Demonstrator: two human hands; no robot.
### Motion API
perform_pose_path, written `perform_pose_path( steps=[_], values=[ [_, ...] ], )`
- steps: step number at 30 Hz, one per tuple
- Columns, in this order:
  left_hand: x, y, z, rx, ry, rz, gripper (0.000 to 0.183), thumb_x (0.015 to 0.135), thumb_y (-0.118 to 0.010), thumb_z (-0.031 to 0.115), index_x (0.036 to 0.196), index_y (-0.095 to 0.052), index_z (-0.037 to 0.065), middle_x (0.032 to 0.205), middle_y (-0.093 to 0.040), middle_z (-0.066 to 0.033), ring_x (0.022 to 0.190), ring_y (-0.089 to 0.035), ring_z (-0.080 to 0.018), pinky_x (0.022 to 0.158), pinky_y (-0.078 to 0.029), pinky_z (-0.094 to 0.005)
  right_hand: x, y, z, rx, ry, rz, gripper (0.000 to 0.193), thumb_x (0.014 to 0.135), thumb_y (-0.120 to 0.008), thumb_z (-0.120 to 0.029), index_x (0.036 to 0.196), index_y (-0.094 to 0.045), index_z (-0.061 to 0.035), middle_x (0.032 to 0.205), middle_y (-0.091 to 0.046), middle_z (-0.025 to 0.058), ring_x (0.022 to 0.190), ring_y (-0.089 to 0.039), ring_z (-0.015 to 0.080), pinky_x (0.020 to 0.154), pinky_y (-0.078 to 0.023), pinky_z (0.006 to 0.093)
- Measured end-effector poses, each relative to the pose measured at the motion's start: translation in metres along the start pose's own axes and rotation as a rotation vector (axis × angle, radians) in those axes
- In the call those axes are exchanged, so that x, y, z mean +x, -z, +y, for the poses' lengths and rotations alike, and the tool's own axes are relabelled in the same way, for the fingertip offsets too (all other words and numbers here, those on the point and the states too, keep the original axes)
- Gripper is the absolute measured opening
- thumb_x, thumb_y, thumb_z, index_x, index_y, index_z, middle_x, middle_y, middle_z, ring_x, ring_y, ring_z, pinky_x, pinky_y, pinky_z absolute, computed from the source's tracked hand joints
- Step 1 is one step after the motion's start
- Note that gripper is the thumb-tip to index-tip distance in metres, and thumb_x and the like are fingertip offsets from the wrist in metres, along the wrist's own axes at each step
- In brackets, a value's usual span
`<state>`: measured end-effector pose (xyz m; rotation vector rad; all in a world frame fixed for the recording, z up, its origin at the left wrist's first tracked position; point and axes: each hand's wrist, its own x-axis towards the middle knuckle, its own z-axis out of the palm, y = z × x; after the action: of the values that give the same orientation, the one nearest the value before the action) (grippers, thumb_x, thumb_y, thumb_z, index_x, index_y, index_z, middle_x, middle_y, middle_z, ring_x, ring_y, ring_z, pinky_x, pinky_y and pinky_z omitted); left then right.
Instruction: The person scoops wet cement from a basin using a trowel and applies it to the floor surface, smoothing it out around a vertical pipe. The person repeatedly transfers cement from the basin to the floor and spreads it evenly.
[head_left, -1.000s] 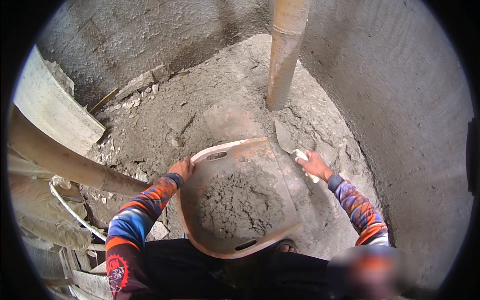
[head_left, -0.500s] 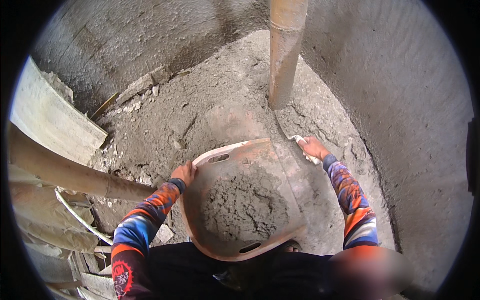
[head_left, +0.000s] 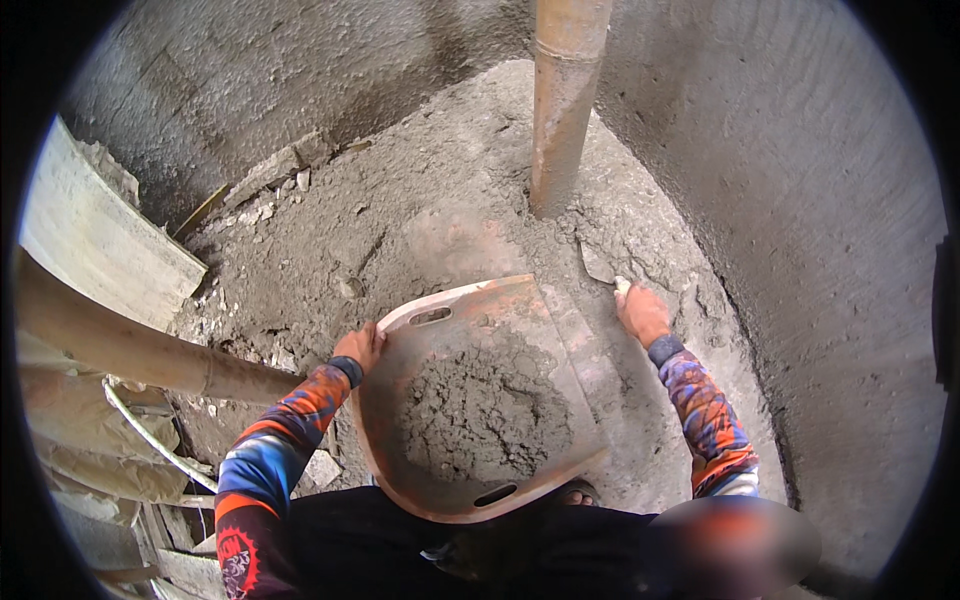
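A shallow reddish-brown scoop-shaped tray [head_left: 470, 298] with slotted handholds rests against my legs, its flat open edge toward the right. Grey wet mortar [head_left: 487, 410] lies heaped in its middle. My left hand [head_left: 361, 346] is closed over the tray's upper left rim, beside one slot. Out to the right, my right hand [head_left: 643, 312] grips the pale handle of a trowel [head_left: 597, 264]. The trowel's blade is down at the rough mortar on the ground, a little below the foot of a bamboo post. Part of the handle is hidden inside my fist.
The upright bamboo post [head_left: 568, 120] stands beyond the tray. A curved grey wall [head_left: 800, 200] bounds the right side. At left are a leaning pale slab [head_left: 110, 230], a thick bamboo pole [head_left: 150, 335] and broken rubble [head_left: 250, 215]. A sandalled foot [head_left: 578, 494] shows below the tray.
My right hand has moved slightly right and down, turning the trowel, so its blade sits farther right. My left hand keeps its hold on the tray rim.
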<state>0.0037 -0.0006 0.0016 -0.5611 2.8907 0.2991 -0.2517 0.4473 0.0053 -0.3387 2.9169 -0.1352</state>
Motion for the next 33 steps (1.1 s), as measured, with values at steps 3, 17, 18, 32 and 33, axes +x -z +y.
perform_pose_path(
  steps=[3,17,18,32,33],
  values=[
    [0.001,0.0,0.006,0.01,0.016,0.003,0.033,0.093,-0.044,0.037,0.101,-0.05,0.005,0.075,-0.062,-0.0261,0.072,-0.061,-0.0447,0.067,-0.049,-0.0528,0.007,-0.003,-0.001,0.001,0.016,0.041,0.043,0.089,-0.053,-0.04,0.101,-0.058,0.001,0.097,-0.067,0.0191,0.092,-0.065,0.0352,0.079,-0.052,0.0438],
    [0.006,-0.009,-0.009,0.02,-0.015,0.013,0.034,0.093,-0.043,0.036,0.101,-0.05,0.004,0.077,-0.063,-0.0266,0.074,-0.061,-0.0452,0.068,-0.048,-0.0539,-0.037,0.046,0.001,-0.162,0.294,0.121,0.037,0.086,-0.059,-0.035,0.096,-0.054,0.0003,0.087,-0.066,0.0181,0.075,-0.067,0.0307,0.062,-0.053,0.042],
    [0.008,-0.008,-0.005,0.033,-0.01,-0.004,0.034,0.093,-0.043,0.036,0.102,-0.049,0.004,0.077,-0.063,-0.0263,0.074,-0.061,-0.0452,0.068,-0.048,-0.0539,-0.046,0.039,0.007,-0.147,0.389,0.212,0.037,0.085,-0.061,-0.033,0.101,-0.051,-0.0012,0.082,-0.062,0.0166,0.065,-0.063,0.033,0.057,-0.052,0.0429],
    [0.002,-0.001,0.008,0.021,0.017,0.021,0.033,0.092,-0.046,0.035,0.101,-0.051,0.004,0.078,-0.062,-0.0274,0.078,-0.06,-0.047,0.071,-0.047,-0.0543,-0.11,0.071,-0.046,0.115,0.723,0.271,0.032,0.069,-0.073,-0.018,0.092,-0.054,-0.0053,0.094,-0.047,0.0124,0.088,-0.053,0.0309,0.074,-0.043,0.0404],
    [0.001,0.0,0.007,0.02,0.023,0.021,0.033,0.092,-0.045,0.035,0.101,-0.051,0.004,0.078,-0.062,-0.0273,0.078,-0.06,-0.0472,0.071,-0.047,-0.0545,-0.111,0.072,-0.048,0.159,0.724,0.247,0.033,0.069,-0.073,-0.017,0.093,-0.054,-0.0047,0.095,-0.048,0.0134,0.088,-0.054,0.0327,0.074,-0.044,0.0417]
  ],
)
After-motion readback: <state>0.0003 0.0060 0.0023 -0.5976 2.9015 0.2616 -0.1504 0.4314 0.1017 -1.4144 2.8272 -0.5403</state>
